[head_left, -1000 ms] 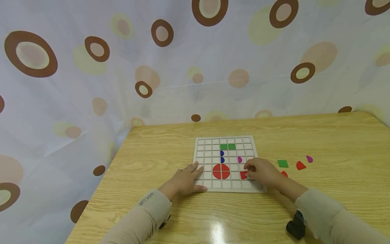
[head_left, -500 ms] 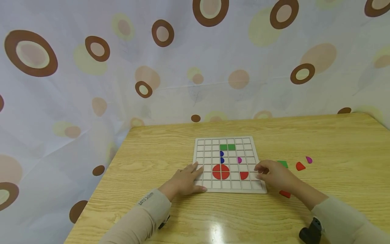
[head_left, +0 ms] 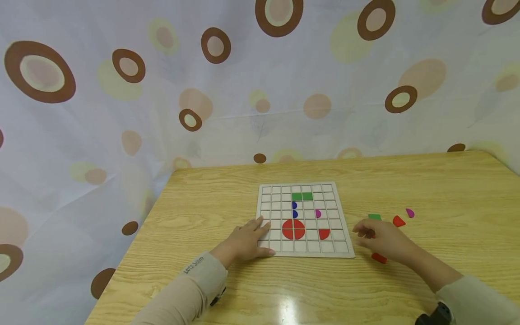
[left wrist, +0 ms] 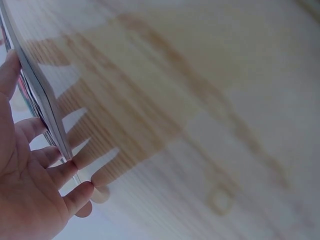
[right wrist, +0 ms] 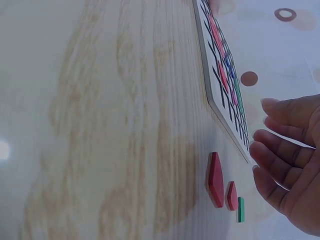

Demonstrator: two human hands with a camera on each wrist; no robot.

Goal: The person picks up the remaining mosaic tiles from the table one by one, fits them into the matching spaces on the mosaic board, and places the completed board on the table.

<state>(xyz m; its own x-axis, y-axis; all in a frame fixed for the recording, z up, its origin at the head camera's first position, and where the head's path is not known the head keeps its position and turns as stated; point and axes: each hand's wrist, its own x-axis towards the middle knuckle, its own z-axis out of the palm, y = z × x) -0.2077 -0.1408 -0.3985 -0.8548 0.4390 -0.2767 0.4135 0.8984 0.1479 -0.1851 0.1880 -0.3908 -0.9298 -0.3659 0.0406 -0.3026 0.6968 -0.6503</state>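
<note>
A white gridded board (head_left: 300,246) lies flat on the table. Set in its cells are a red circle of quarter pieces (head_left: 288,224), a separate red quarter piece (head_left: 323,234), a purple half-circle piece (head_left: 318,214), two blue half-circle pieces (head_left: 294,206) and two green pieces (head_left: 297,196). My left hand (head_left: 245,241) rests with spread fingers on the board's left edge. Just off the right edge hovers my right hand (head_left: 383,239), fingers loosely bent; in the right wrist view thumb and fingers (right wrist: 267,147) stand apart with nothing between them.
Loose pieces lie right of the board: a red one (head_left: 378,258) below my right hand, a green one (head_left: 374,217) partly behind it, a red quarter (head_left: 398,221) and a purple half-circle (head_left: 410,213). A patterned cloth (head_left: 235,149) hangs behind the wooden table (head_left: 211,198).
My right hand has drawn back rightward off the board to beside the loose pieces, uncovering the separate red quarter in its cell. My left hand has stayed put.
</note>
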